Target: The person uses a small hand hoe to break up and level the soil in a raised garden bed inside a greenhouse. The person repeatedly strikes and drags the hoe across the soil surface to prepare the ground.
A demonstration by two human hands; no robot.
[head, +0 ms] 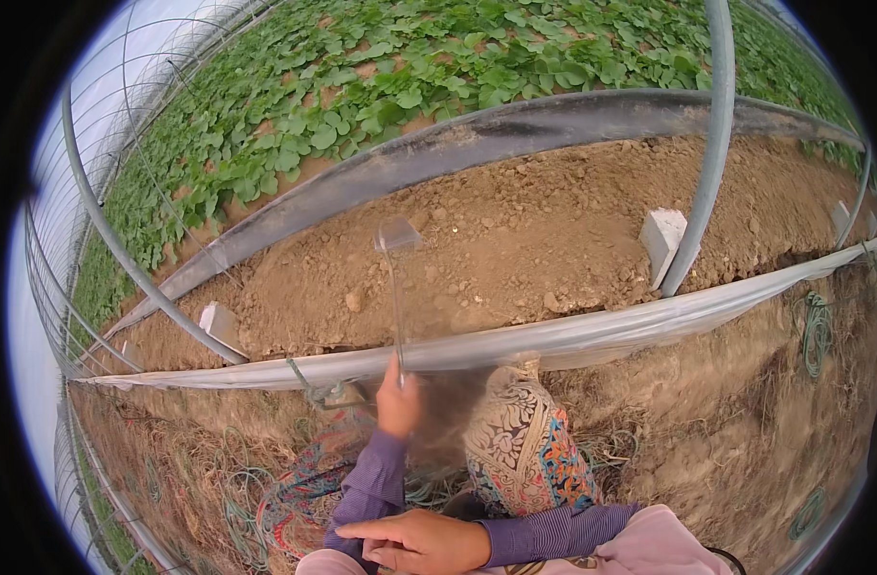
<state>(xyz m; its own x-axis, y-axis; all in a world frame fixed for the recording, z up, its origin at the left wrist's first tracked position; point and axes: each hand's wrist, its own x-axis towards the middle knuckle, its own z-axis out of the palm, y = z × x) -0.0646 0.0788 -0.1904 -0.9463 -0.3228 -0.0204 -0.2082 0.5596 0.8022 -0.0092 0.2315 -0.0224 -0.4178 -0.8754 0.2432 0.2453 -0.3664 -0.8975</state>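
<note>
My left hand (pixel 399 404) grips a small hand hoe (pixel 395 302) by its thin handle. The hoe's flat blade (pixel 397 234), blurred by motion, is over the bare brown soil (pixel 510 230). Low in the picture, my right hand (pixel 431 540) lies across the purple striped left sleeve (pixel 370 474). Its index finger points left, apart from the curled ones, and no object shows in it; its underside is hidden. My knees, in patterned cloth (pixel 524 445), are bent just behind the plastic film edge.
Rolled white plastic film (pixel 589 334) runs across before me. Metal hoops (pixel 711 144) rise beside concrete blocks (pixel 664 241). A dark plastic strip (pixel 424 162) borders the leafy green crop (pixel 409 79). Green cord coils (pixel 816 334) lie on the dry ground at right.
</note>
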